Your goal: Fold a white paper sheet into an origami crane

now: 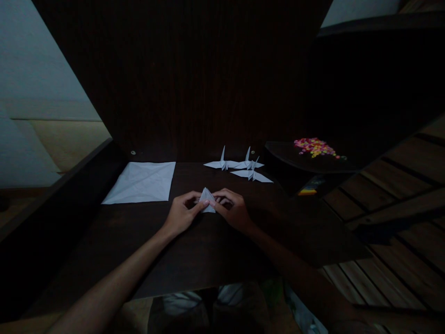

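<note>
Accordingly, reading from the left edge: a pale wall (38, 55) occupies the upper left of the frame. Below it, a dark side panel (66, 185) runs diagonally and borders the worktop (194, 260), which has a dark finish. Left of centre, a white paper sheet (141, 183) lies flat, with diagonal crease lines visible; its lower left corner lies near the side panel.

At the centre, the left hand (179, 213) pinches the left side of a folded paper piece (206, 195), thumb on the near face and fingers behind. The piece is roughly triangular, point toward the top of the frame, and sits between the two hands. The right hand (234, 211) applies a matching grip on the right side, thumb also on the near face.

Above and right of the hands stand three white paper cranes (252, 175), wings spread: two side by side at the rear, one in front at right. A dark upright panel (208, 79) rises behind them. Right of centre, a shelf (278, 150) with a curved front edge carries a pile of multicoloured small pieces (317, 147). Wooden slats (389, 278) fill the lower right.
</note>
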`<move>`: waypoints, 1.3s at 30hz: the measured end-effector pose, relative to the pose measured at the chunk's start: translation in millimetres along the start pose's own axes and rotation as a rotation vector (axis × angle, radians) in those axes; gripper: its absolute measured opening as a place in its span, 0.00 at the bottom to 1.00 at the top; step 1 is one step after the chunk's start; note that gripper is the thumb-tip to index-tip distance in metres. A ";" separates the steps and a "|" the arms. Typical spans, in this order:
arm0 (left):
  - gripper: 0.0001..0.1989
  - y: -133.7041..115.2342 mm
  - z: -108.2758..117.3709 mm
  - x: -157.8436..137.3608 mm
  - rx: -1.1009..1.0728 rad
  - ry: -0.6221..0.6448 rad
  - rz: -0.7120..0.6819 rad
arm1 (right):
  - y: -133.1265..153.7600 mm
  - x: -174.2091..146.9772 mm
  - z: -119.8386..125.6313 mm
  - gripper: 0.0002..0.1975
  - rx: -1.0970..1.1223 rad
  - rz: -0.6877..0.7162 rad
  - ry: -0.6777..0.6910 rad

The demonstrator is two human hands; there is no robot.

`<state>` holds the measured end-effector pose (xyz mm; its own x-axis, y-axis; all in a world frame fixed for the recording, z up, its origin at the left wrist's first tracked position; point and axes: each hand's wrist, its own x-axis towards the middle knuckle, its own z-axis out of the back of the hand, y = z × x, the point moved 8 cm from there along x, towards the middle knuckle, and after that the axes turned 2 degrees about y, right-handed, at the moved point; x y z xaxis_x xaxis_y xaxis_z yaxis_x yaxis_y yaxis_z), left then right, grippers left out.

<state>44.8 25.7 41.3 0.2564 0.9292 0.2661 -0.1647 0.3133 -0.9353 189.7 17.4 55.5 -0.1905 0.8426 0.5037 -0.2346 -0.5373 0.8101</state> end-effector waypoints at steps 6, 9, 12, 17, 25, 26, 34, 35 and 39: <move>0.07 -18.2 3.1 -4.8 0.229 -0.037 -0.223 | 18.0 -3.9 4.9 0.06 -0.111 0.171 -0.061; 0.06 -24.7 3.1 -6.8 0.232 -0.059 -0.305 | 23.0 -5.6 6.4 0.04 -0.127 0.219 -0.086; 0.06 -28.3 3.7 -8.6 0.225 -0.079 -0.354 | 26.8 -7.4 6.0 0.02 -0.144 0.262 -0.088; 0.06 -33.0 3.9 -11.5 0.241 -0.096 -0.402 | 27.7 -8.9 3.2 0.03 -0.174 0.260 -0.052; 0.07 -32.5 1.9 -13.1 0.282 -0.065 -0.438 | 31.7 -8.4 -1.8 0.03 -0.185 0.299 0.001; 0.07 -32.1 1.5 -13.5 0.284 -0.061 -0.445 | 31.6 -8.2 -2.0 0.03 -0.184 0.303 0.005; 0.06 -35.9 -0.5 -15.7 0.308 -0.044 -0.494 | 32.1 -10.8 -1.1 0.04 -0.152 0.343 -0.016; 0.06 -36.7 -1.2 -15.8 0.313 -0.037 -0.496 | 32.5 -11.5 0.1 0.05 -0.138 0.338 -0.033; 0.06 -38.6 -3.4 -16.9 0.304 -0.015 -0.515 | 33.7 -12.6 2.0 0.06 -0.109 0.294 -0.054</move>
<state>50.0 -2.8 72.1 0.3620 0.6453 0.6728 -0.2884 0.7638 -0.5774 186.0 -11.3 77.1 -0.2154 0.6494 0.7293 -0.2781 -0.7567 0.5916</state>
